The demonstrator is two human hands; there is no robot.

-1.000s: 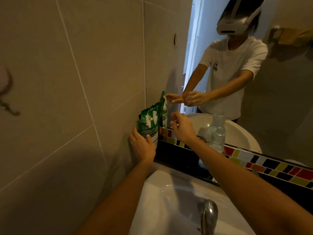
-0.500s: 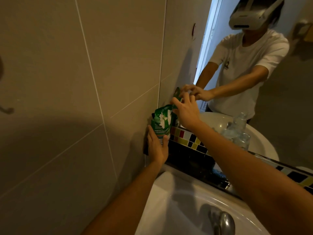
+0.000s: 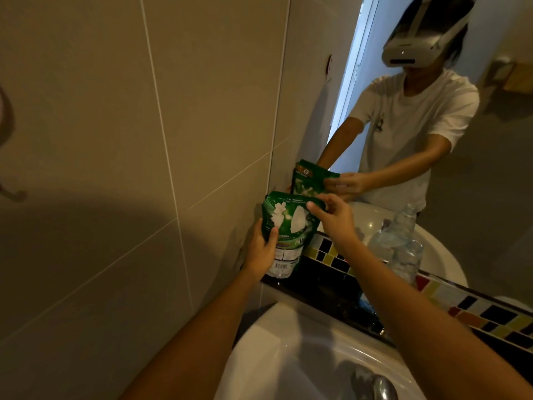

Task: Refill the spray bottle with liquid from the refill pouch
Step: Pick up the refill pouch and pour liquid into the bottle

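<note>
Early stage, nothing poured yet as far as I can tell. My left hand [image 3: 261, 252] has its fingers wrapped around the lower left side of the green refill pouch [image 3: 288, 226], holding it upright at the left end of the dark ledge [image 3: 326, 287] behind the sink [image 3: 288, 350], right in the corner by the tiled wall [image 3: 144, 140]; can't tell if the pouch base rests on the ledge or is just lifted off it. My right hand [image 3: 336, 219] is at the pouch's top right corner, fingers [image 3: 314, 207] pinched narrow on the top edge, looks like a grip to tear or open it. Top seal looks unopened, though the corner is partly hidden by my fingers. The clear spray bottle [image 3: 403, 249] stands further right along the ledge against the mirror [image 3: 490, 183], well apart from the pouch; its neck looks open with no spray head on, but it's blurry and merges with its reflection, so not certain. Level inside not readable. Left to do: open pouch, bring it to the bottle mouth, pour, refit the sprayer. Tap [image 3: 377, 383] at the bottom edge, not running as far as visible.
</note>
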